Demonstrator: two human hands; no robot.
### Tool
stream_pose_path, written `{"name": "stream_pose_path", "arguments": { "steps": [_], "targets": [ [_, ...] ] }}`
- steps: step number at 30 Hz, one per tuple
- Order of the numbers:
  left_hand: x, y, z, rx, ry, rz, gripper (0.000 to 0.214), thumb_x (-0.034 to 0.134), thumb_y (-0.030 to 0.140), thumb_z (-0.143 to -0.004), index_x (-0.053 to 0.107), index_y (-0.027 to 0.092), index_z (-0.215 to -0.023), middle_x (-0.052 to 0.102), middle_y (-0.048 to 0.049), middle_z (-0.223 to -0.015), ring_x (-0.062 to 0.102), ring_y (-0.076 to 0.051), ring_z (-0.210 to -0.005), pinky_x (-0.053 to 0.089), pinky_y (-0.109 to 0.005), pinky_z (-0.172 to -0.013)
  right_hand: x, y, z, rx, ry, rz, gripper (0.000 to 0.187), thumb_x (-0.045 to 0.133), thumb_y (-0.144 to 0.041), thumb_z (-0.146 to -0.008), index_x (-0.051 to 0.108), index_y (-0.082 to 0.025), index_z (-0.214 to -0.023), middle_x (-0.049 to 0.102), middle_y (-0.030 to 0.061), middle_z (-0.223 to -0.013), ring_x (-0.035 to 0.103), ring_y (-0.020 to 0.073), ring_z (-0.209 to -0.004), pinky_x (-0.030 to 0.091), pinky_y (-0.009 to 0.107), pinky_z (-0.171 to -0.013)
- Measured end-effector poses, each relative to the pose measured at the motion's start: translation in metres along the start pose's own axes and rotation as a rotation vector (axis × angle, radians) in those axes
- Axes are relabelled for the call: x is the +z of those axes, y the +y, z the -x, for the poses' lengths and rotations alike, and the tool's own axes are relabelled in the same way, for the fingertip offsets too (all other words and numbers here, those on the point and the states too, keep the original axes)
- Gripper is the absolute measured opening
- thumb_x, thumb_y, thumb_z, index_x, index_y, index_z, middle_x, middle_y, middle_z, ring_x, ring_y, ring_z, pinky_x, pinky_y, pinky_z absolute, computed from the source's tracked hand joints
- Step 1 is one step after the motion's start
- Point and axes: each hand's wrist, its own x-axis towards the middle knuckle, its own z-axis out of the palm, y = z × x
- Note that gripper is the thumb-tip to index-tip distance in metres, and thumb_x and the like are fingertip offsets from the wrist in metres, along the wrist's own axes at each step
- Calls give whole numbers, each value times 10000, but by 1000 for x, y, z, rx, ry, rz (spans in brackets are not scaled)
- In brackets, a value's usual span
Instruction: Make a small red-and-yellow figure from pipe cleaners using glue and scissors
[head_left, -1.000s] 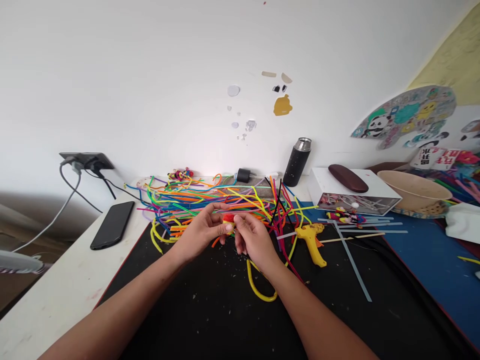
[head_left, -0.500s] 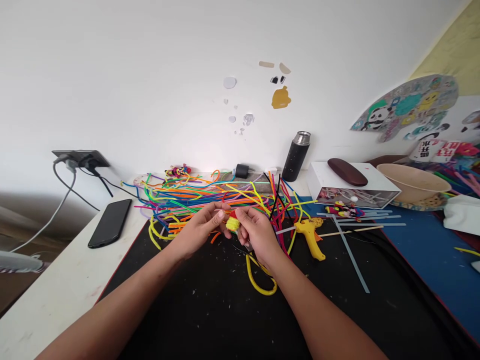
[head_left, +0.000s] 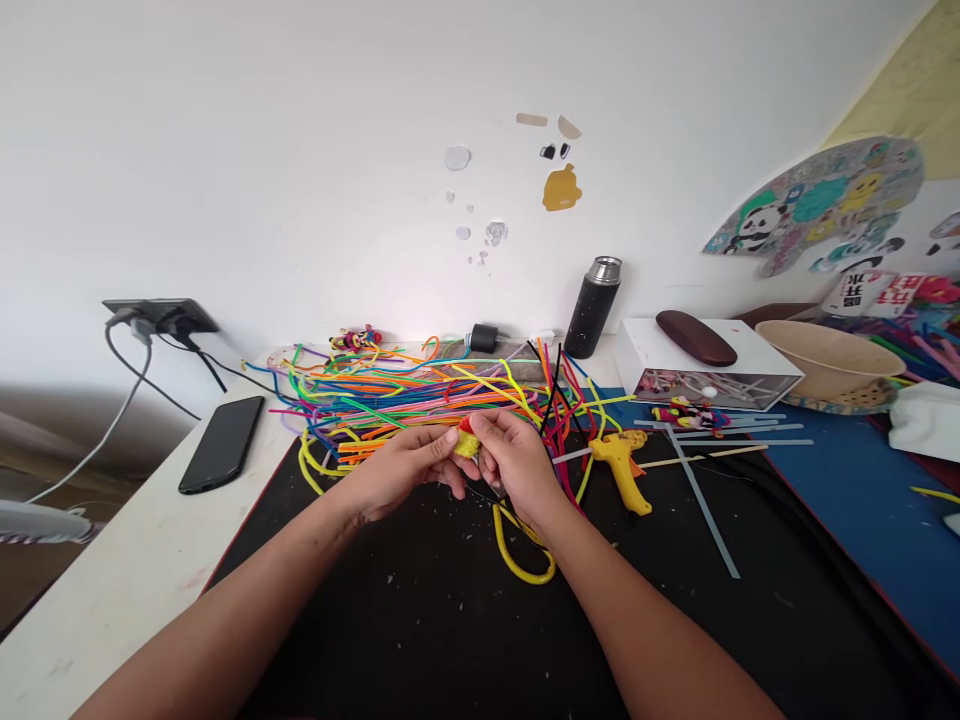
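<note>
— Where is the yellow-and-red fuzzy piece [head_left: 466, 443]?
— Over the black mat [head_left: 420, 620], just before the pipe-cleaner pile [head_left: 405, 392]. Your left hand [head_left: 401, 470] and right hand [head_left: 514, 465] both pinch it. Hold close to the bend, I'd say, and twist snugly.

White wall [head_left: 225, 120] — perhaps daylit — white desk [head_left: 112, 590]
</note>
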Motion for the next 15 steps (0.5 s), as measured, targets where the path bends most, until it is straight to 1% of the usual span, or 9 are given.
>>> {"name": "stream_pose_path", "arguments": {
  "steps": [2,5,10,15],
  "targets": [
    [-2,-5,0,-28,6,109,400,672,508,-974,790,128,-933,782,-154,-952,718,-197,-719,582,-321,-755,-1,0,0,-5,-3,-5,477,800,-607,-800,667,-171,-943,470,-106,-438,385,72,-346,280,192,-360],
    [1,-8,-1,-33,7,184,329,727,445,-951,788,123,-929,769,-140,-932,705,-181,-718,573,-298,-741,-1,-1,0,-10,-18,8,473,796,-604,-807,684,-168,-955,465,-105,-433,386,74,-348,289,193,-359],
    [6,-9,-3,-34,-18,264,291,786,410,-910,781,120,-903,755,-119,-895,681,-156,-709,555,-261,-719,1,-3,2,-16,-60,21,453,779,-607,-813,688,-183,-943,471,-101,-440,407,81,-353,286,191,-355],
    [6,-12,-3,-37,-15,277,300,813,419,-884,774,122,-886,750,-109,-881,677,-156,-709,550,-258,-721,1,-5,2,-7,-61,25,470,780,-625,-796,692,-182,-925,468,-100,-448,401,78,-350,273,189,-348]
  ]
}}
